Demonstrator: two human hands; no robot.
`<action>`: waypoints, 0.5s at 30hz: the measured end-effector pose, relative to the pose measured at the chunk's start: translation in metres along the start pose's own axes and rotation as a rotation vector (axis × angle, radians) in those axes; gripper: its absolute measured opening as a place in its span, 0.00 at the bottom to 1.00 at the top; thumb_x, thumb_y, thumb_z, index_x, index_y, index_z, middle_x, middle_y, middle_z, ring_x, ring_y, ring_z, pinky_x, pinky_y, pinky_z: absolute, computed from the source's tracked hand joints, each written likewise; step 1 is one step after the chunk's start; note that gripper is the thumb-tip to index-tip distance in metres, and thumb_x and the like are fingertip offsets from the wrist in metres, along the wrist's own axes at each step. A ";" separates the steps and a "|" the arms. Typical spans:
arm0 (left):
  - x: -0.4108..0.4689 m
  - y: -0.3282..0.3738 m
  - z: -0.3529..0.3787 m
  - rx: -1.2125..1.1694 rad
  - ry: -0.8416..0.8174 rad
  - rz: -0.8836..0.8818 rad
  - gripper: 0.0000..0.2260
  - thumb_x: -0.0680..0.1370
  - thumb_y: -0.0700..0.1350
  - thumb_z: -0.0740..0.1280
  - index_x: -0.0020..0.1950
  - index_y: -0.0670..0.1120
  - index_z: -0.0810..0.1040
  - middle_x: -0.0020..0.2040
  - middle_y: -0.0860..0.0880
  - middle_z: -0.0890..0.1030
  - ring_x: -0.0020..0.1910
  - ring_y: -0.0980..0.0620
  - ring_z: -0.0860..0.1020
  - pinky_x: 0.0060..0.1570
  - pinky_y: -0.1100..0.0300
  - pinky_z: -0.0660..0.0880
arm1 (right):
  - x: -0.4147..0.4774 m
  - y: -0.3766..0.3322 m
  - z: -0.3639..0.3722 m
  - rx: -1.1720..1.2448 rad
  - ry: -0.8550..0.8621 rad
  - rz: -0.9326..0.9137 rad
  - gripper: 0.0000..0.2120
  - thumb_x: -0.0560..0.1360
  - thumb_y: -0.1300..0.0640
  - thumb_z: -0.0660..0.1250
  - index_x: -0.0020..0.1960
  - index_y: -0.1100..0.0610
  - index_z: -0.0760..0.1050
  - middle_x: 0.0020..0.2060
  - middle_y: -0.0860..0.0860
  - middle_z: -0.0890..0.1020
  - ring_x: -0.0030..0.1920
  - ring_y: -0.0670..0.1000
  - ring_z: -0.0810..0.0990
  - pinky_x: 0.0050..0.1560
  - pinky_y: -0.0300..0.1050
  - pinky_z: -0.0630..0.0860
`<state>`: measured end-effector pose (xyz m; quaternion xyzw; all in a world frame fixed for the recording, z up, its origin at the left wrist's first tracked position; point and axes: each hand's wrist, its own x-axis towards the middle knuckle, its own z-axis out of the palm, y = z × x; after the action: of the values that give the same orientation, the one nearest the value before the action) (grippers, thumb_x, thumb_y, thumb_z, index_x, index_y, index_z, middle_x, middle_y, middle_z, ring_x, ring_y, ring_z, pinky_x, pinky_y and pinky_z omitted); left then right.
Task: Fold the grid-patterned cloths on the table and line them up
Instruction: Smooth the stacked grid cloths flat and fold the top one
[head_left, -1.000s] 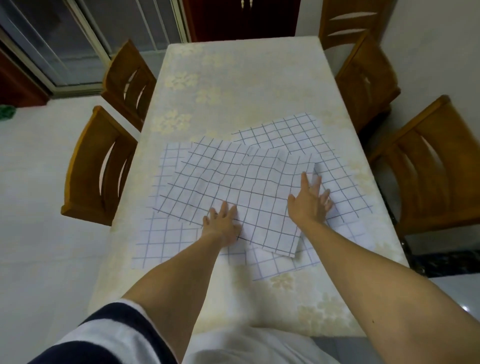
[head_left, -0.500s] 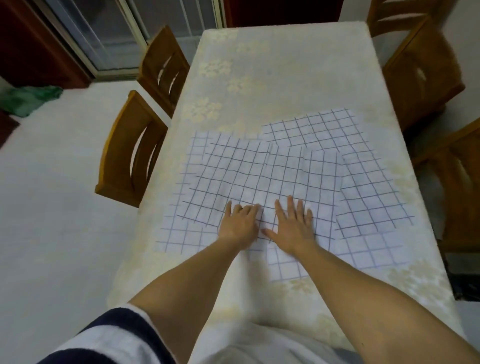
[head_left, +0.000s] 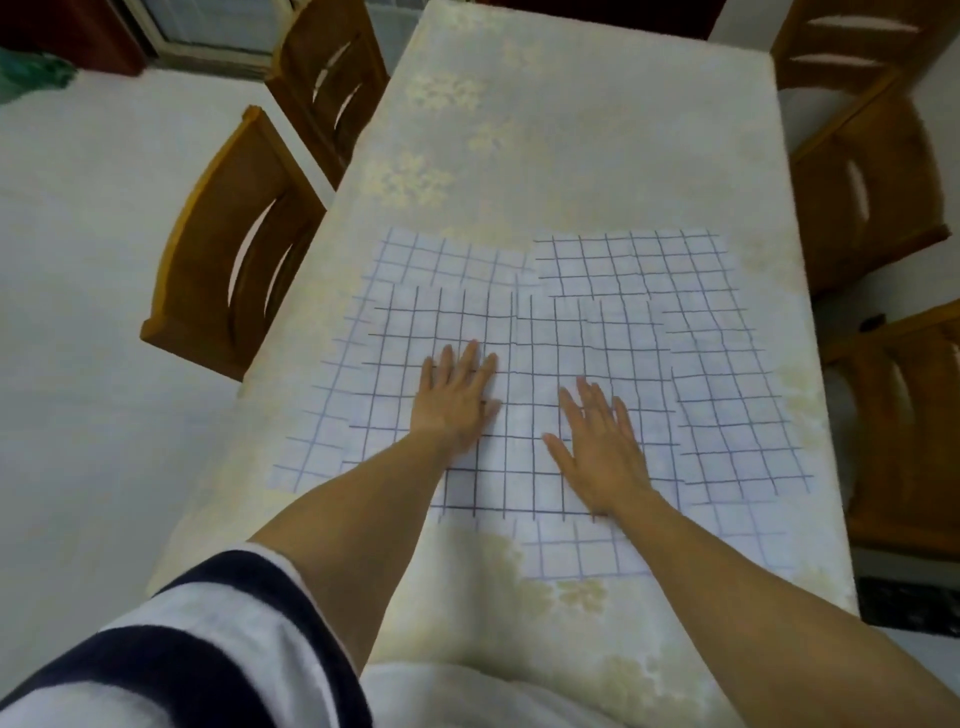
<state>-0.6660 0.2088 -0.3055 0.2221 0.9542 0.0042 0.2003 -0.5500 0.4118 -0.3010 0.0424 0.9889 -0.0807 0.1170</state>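
My left hand (head_left: 457, 400) lies flat and palm down, with the fingers straight and close together. It grips nothing and presses on the white fabric cloth with dark grid lines (head_left: 530, 338). My right hand (head_left: 602, 441) lies just beside it, a little nearer to me. Its fingers are straight and slightly spread, the thumb points out toward the left hand, and it too presses flat on the same cloth with nothing held. The hands do not touch, and a strip of bare cloth shows between them.

This cloth lies spread out on top of the others. It reaches beyond my fingertips and out past each hand to the sides, and its near edge runs under my right wrist. Paler grid cloths stick out from under it. One paler grid cloth (head_left: 332, 415) shows past my left hand, and a second (head_left: 649, 260) beyond and to the right of my right hand. A gridded strip (head_left: 582, 556) shows nearer to me, beside my right forearm; I cannot tell whether it belongs to the right-hand cloth.

All of them rest on a long table covered in cream floral tablecloth (head_left: 571, 130), which stretches far ahead of my fingers. Brown wooden chairs stand along the table, some out past my left hand (head_left: 223, 249) and some out past my right (head_left: 872, 192). A navy-and-white striped sleeve (head_left: 208, 649) covers my left upper arm.
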 end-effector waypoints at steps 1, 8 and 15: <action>0.005 0.004 -0.001 -0.017 -0.003 0.008 0.30 0.84 0.62 0.42 0.82 0.54 0.34 0.81 0.50 0.32 0.80 0.42 0.34 0.79 0.40 0.39 | 0.012 -0.009 -0.001 0.007 0.032 0.008 0.35 0.80 0.34 0.38 0.81 0.50 0.43 0.81 0.51 0.44 0.80 0.53 0.42 0.79 0.57 0.43; 0.043 0.005 0.010 -0.040 0.031 0.090 0.27 0.85 0.61 0.38 0.81 0.57 0.33 0.80 0.54 0.31 0.80 0.45 0.32 0.78 0.41 0.36 | 0.076 -0.046 0.012 0.036 -0.020 0.054 0.31 0.83 0.39 0.39 0.81 0.52 0.39 0.81 0.49 0.41 0.80 0.53 0.38 0.79 0.57 0.40; 0.067 -0.052 -0.010 -0.056 0.073 0.030 0.28 0.83 0.64 0.35 0.80 0.59 0.32 0.80 0.55 0.31 0.80 0.45 0.32 0.78 0.42 0.36 | 0.080 0.024 0.008 -0.014 -0.014 0.302 0.39 0.78 0.31 0.33 0.81 0.53 0.35 0.80 0.52 0.36 0.80 0.55 0.36 0.78 0.59 0.39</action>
<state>-0.7470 0.1911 -0.3269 0.2301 0.9571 0.0421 0.1712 -0.6234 0.4396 -0.3317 0.1893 0.9710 -0.0557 0.1347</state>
